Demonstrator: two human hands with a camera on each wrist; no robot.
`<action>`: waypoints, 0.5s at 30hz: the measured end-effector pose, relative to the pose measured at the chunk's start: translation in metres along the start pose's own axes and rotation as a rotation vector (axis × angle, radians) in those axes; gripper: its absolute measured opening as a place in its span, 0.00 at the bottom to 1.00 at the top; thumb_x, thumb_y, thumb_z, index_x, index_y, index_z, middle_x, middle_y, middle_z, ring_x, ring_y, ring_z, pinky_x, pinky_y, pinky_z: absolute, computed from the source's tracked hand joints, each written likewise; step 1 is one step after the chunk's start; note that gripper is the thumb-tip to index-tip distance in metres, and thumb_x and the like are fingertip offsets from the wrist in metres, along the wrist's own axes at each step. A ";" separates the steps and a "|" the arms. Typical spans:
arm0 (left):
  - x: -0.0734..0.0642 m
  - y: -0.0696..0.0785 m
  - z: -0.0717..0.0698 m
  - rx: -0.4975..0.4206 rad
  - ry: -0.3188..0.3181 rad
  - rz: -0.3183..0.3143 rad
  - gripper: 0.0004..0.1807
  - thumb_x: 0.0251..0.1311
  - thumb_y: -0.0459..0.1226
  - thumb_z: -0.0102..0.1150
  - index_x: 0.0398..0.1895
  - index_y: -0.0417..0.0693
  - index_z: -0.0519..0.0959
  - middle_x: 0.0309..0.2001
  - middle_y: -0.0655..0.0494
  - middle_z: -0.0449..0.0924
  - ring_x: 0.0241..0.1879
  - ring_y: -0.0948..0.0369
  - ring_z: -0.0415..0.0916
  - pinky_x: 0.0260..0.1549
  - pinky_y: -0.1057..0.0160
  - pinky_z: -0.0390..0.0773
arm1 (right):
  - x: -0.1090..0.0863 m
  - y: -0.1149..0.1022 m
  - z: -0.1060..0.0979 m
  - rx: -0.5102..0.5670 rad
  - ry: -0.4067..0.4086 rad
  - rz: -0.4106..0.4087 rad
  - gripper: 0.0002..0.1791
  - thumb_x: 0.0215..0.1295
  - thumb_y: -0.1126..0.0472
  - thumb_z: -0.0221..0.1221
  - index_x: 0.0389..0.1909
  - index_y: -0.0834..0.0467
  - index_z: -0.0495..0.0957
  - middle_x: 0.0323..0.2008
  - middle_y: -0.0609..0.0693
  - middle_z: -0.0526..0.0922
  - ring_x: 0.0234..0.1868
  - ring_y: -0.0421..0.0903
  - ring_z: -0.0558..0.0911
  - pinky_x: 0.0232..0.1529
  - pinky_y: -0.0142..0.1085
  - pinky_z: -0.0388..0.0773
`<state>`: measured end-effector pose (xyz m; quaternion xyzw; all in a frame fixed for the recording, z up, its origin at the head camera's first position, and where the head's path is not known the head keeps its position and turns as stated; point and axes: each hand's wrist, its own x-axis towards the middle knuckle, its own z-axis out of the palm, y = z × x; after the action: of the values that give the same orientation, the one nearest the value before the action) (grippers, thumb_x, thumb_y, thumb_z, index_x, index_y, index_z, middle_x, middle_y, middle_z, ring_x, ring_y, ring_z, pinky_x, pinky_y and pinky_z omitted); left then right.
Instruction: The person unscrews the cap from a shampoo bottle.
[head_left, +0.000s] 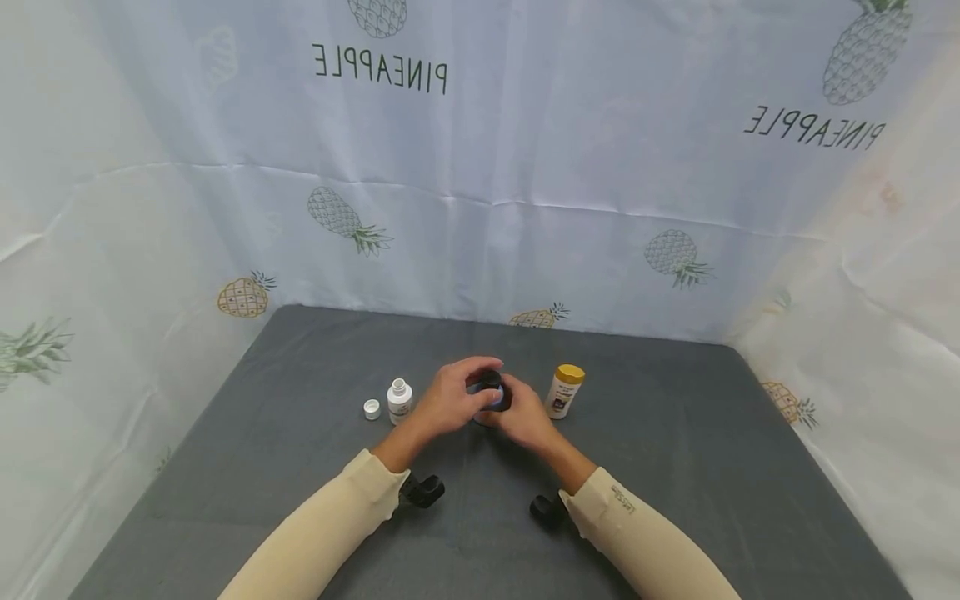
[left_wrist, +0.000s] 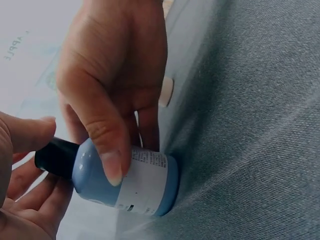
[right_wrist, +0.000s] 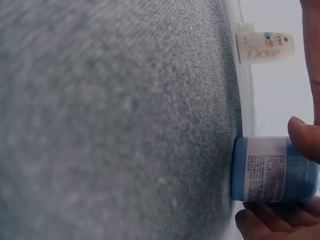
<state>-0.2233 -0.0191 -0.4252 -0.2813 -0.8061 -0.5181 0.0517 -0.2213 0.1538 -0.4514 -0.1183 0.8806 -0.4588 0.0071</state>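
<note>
A squat blue bottle [left_wrist: 142, 182] with a pale label stands upright on the table between my two hands. My right hand [left_wrist: 120, 60] grips its body, thumb on the label side and fingers round the back. At the top, my left hand [head_left: 452, 398] holds the black cap [left_wrist: 56, 157] between thumb and fingers. The cap sits on the bottle's neck. In the right wrist view, printed text shows on the bottle's label [right_wrist: 266, 170], while its top runs out of frame.
Left of my hands stands an uncapped white bottle [head_left: 400, 402], with a white cap [head_left: 372, 409] beside it. A cream bottle with a yellow lid [head_left: 570, 374] is to the right. Grey cloth covers the table [head_left: 675, 467]; pineapple-print curtains [head_left: 480, 167] hang behind and at the sides.
</note>
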 end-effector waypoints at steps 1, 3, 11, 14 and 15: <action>0.001 -0.001 0.000 -0.001 -0.002 0.003 0.23 0.66 0.30 0.68 0.63 0.35 0.79 0.61 0.40 0.83 0.63 0.46 0.82 0.63 0.49 0.81 | 0.001 0.000 0.001 0.001 0.000 0.004 0.30 0.58 0.60 0.74 0.62 0.61 0.78 0.57 0.59 0.86 0.55 0.54 0.84 0.62 0.55 0.81; 0.003 -0.002 0.001 -0.008 -0.010 0.006 0.23 0.66 0.29 0.67 0.64 0.34 0.78 0.61 0.40 0.83 0.63 0.46 0.81 0.63 0.49 0.81 | 0.002 0.000 0.002 0.010 -0.008 0.013 0.30 0.58 0.61 0.74 0.62 0.61 0.78 0.57 0.59 0.86 0.54 0.54 0.84 0.62 0.55 0.81; 0.008 -0.004 0.001 -0.006 -0.029 0.002 0.21 0.65 0.26 0.65 0.61 0.37 0.81 0.60 0.41 0.85 0.62 0.47 0.82 0.63 0.48 0.81 | 0.004 0.001 0.004 0.008 -0.029 0.009 0.36 0.58 0.63 0.74 0.68 0.64 0.73 0.61 0.62 0.83 0.59 0.57 0.84 0.65 0.56 0.79; 0.008 -0.005 0.002 0.000 -0.030 -0.018 0.20 0.65 0.26 0.65 0.60 0.38 0.82 0.59 0.42 0.85 0.61 0.47 0.83 0.63 0.48 0.81 | 0.004 0.003 0.005 0.005 -0.026 0.010 0.39 0.58 0.61 0.75 0.70 0.64 0.72 0.62 0.62 0.83 0.60 0.57 0.83 0.66 0.56 0.78; 0.008 -0.005 0.001 0.004 -0.031 -0.025 0.19 0.65 0.27 0.65 0.60 0.39 0.82 0.59 0.43 0.85 0.61 0.47 0.83 0.63 0.48 0.81 | 0.004 0.004 0.005 0.003 -0.023 0.006 0.41 0.58 0.61 0.75 0.71 0.64 0.70 0.63 0.62 0.82 0.61 0.57 0.83 0.67 0.56 0.78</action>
<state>-0.2319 -0.0162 -0.4269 -0.2791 -0.8113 -0.5125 0.0334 -0.2251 0.1511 -0.4570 -0.1208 0.8801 -0.4588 0.0191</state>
